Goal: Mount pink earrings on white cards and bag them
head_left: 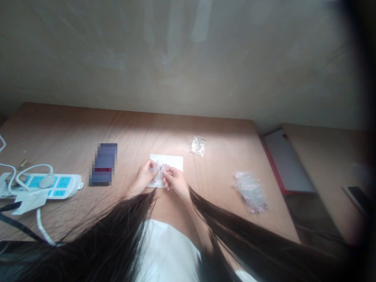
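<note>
My left hand (pixel 145 176) and my right hand (pixel 174 181) meet over a white paper sheet (pixel 173 161) on the wooden table (pixel 188 131). Between their fingers is a small clear plastic packet (pixel 158 170), pinched by both hands; its contents are too small to tell. A flat clear plastic bag (pixel 197 145) lies beyond the paper. To the right, a crumpled clear bag with pink bits inside (pixel 250 192) rests on the wood.
A blue-and-white power strip (pixel 55 185) with white cables sits at the table's left edge. A pixelated, phone-sized dark object (pixel 103 164) lies beside it. Long dark hair hangs across the lower view. A lower wooden surface (pixel 320 156) and a red-edged white board (pixel 284 160) lie to the right.
</note>
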Demonstrator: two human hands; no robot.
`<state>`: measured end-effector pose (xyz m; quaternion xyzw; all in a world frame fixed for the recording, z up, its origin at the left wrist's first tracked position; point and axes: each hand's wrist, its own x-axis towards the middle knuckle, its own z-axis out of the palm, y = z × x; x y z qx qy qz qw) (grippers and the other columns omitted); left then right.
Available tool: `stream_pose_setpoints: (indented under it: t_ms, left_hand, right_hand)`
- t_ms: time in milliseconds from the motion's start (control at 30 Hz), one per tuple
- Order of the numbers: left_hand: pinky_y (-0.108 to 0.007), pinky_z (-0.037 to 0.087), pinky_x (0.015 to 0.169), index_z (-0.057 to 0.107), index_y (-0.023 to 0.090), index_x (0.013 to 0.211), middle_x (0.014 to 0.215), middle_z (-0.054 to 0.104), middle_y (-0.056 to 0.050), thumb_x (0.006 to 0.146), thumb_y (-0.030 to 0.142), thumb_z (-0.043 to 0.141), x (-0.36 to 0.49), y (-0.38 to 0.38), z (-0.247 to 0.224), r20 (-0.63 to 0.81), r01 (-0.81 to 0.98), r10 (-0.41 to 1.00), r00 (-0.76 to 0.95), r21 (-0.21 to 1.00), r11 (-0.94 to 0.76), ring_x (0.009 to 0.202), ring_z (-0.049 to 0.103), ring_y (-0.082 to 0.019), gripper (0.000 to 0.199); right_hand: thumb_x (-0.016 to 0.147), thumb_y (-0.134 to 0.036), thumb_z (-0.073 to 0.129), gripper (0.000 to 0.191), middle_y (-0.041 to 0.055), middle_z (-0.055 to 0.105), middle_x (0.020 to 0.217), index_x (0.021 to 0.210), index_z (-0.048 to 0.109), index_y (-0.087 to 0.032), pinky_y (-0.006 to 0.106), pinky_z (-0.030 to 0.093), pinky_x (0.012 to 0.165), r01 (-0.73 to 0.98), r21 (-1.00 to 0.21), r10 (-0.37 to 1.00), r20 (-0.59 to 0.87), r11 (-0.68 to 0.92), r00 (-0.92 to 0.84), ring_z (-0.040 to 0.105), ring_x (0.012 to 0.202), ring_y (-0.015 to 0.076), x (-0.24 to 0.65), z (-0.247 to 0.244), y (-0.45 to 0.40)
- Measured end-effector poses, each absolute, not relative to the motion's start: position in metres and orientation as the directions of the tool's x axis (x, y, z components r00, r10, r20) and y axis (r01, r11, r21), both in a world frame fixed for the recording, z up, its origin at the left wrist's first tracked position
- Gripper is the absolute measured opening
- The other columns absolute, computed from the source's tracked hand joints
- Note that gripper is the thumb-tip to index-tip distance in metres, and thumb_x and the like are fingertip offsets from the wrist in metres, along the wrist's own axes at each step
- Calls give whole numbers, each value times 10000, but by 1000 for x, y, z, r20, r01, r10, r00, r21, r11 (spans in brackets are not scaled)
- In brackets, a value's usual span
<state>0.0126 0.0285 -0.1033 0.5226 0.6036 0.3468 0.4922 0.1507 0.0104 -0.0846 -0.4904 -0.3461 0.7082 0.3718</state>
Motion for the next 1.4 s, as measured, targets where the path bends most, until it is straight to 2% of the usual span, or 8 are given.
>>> stream_pose_setpoints:
  t_ms: [300, 467, 533, 733, 1067, 1200, 1300, 1400]
  left_hand:
    - [-170, 343, 426, 392, 174, 661, 584, 424, 82, 664, 283, 548, 12, 28, -96, -244, 312, 969, 44, 925, 218, 349, 397, -25, 190]
    - [-173, 362, 457, 413, 171, 688, 550, 444, 81, 668, 325, 561, 12, 28, -93, -252, 280, 967, 47, 932, 230, 374, 429, -39, 214]
    - [-175, 370, 453, 419, 171, 711, 550, 466, 76, 658, 351, 574, 11, 27, -92, -268, 245, 962, 58, 938, 247, 389, 441, -47, 244]
    - [-157, 378, 406, 445, 164, 838, 755, 546, 11, 627, 367, 609, 6, 26, -87, -293, 138, 954, 68, 950, 281, 512, 512, -68, 335]
    - [-159, 392, 430, 415, 175, 890, 772, 495, 12, 587, 360, 656, -4, 24, -79, -312, -1, 928, 201, 948, 319, 554, 490, -64, 429]
    - [-178, 384, 454, 411, 177, 932, 678, 462, 33, 536, 457, 666, -14, 22, -81, -281, -108, 931, 233, 944, 312, 505, 455, -60, 547]
    - [-194, 380, 483, 446, 163, 915, 681, 478, 9, 600, 543, 575, -22, 22, -72, -227, -144, 956, 188, 956, 255, 513, 441, -68, 510]
    - [-195, 380, 535, 478, 157, 893, 732, 493, -12, 745, 494, 436, -26, 24, -56, -212, -86, 971, 109, 971, 221, 538, 429, -65, 370]
  right_hand:
    - [675, -401, 559, 271, -56, 480, 475, 667, 435, -160, 147, 308, 279, -190, -855, 869, -439, -482, -230, 409, 325, 45, 150, -84, 10]
    - [673, -412, 558, 279, -57, 477, 469, 669, 440, -159, 143, 301, 270, -191, -859, 872, -431, -475, -231, 404, 318, 44, 150, -86, 10]
    - [670, -419, 559, 286, -57, 479, 468, 671, 443, -158, 141, 306, 273, -195, -860, 874, -428, -472, -229, 404, 318, 43, 150, -86, 10]
    - [666, -414, 567, 281, -48, 493, 482, 677, 451, -157, 145, 319, 288, -230, -850, 874, -424, -475, -237, 419, 331, 46, 152, -84, 10]
    - [649, -405, 583, 273, -49, 487, 496, 702, 461, -166, 156, 293, 281, -259, -839, 873, -424, -478, -240, 406, 325, 50, 155, -81, 12]
    - [664, -402, 567, 252, -61, 433, 472, 703, 459, -178, 157, 249, 278, -245, -845, 876, -431, -476, -215, 356, 324, 45, 163, -73, 11]
    - [662, -388, 570, 234, -37, 446, 539, 687, 471, -178, 169, 332, 335, -210, -878, 902, -407, -431, -147, 409, 423, 65, 173, -60, 11]
    - [678, -385, 553, 228, 2, 497, 681, 701, 465, -176, 204, 423, 457, -186, -922, 940, -335, -341, -64, 490, 583, 102, 184, -41, 9]
